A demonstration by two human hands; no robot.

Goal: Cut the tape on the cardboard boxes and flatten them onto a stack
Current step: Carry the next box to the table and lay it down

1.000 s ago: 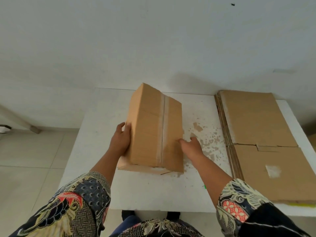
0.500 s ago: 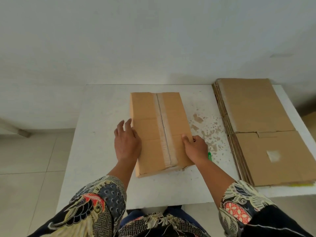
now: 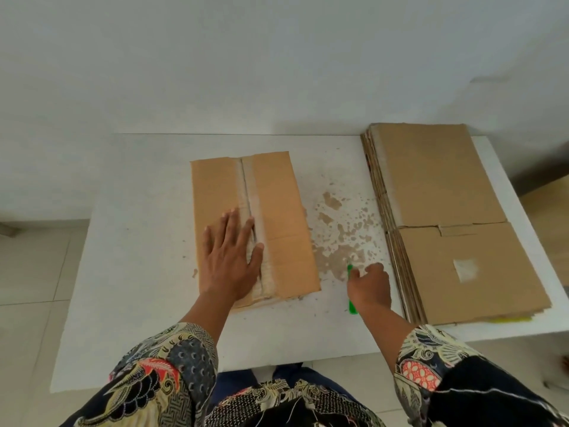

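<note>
A brown cardboard box (image 3: 277, 211) lies on the white table (image 3: 135, 241), a strip of clear tape (image 3: 251, 192) running along its top seam. My left hand (image 3: 231, 257) presses flat on the box's near end, fingers spread over the tape. To the right of the box, my right hand (image 3: 369, 286) curls round a green cutter (image 3: 351, 291) that lies on the table; only the cutter's two ends show. A stack of flattened boxes (image 3: 446, 217) sits at the table's right side.
Brown scuffed patches (image 3: 338, 235) mark the tabletop between the box and the stack. A white wall rises behind the table. Tiled floor (image 3: 34, 272) lies to the left. Another brown box edge (image 3: 551, 217) shows past the table's right side.
The box was tipped up on edge, then laid flat with the tape up. My left hand moved onto its top. My right hand left the box and went right to the green cutter.
</note>
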